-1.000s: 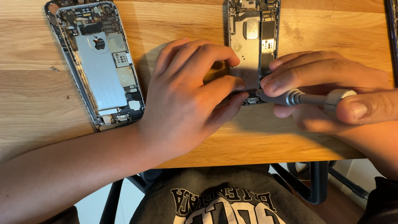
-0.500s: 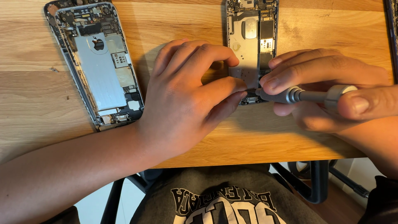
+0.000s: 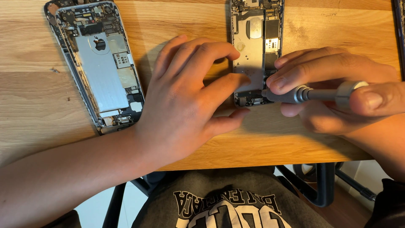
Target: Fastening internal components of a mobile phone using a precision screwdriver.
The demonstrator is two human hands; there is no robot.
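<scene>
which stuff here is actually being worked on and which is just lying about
In use:
- opened phone, steadied by the left hand
- grey screwdriver, held in the right hand, tip at the phone's lower end

Lying about:
- second opened phone, at the left
- dark object at the table's right edge

Left of the fingers (image 3: 219,84): opened phone shell (image 3: 99,63) on the tabletop (image 3: 33,84).
Under the fingers: 2nd phone chassis (image 3: 255,46).
Right: screwdriver (image 3: 303,93).

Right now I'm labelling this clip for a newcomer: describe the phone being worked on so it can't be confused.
On the wooden table, look right of centre, between the left hand and right hand. That opened phone chassis meets the screwdriver tip at its bottom edge; the other opened phone, far left, lies untouched.
</scene>
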